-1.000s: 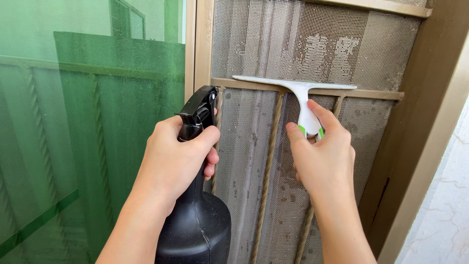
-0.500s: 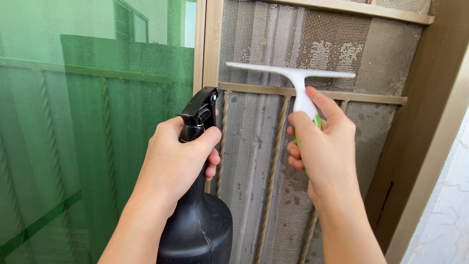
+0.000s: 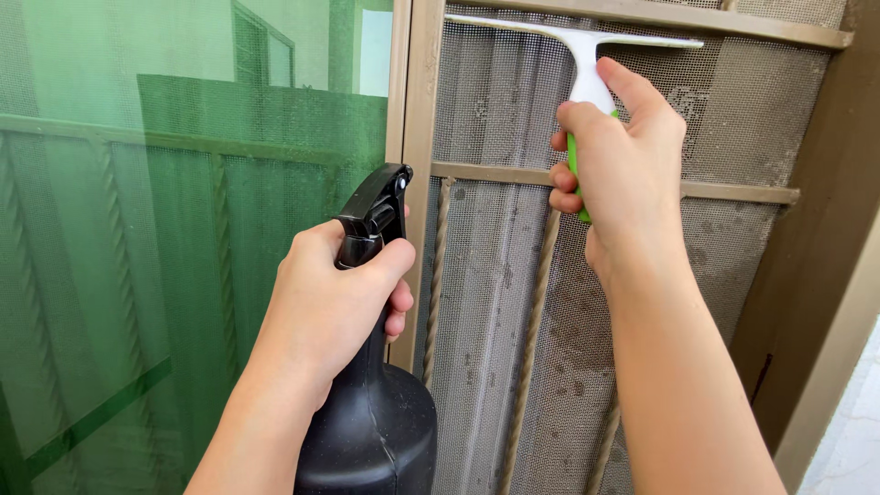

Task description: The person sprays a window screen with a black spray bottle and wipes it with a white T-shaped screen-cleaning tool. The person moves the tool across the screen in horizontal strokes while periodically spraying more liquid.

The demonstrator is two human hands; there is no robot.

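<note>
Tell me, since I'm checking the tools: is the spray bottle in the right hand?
No, the left hand holds the black spray bottle, while the right hand holds the white squeegee.

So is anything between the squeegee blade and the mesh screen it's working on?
Nothing visible. The right hand holds the squeegee with its blade at the mesh screen, just under the top bar. The left hand holds the spray bottle lower down.

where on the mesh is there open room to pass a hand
Open mesh lies between the left hand on the spray bottle and the right forearm, below the crossbar. It is crowded up top, where the right hand holds the squeegee.
</note>
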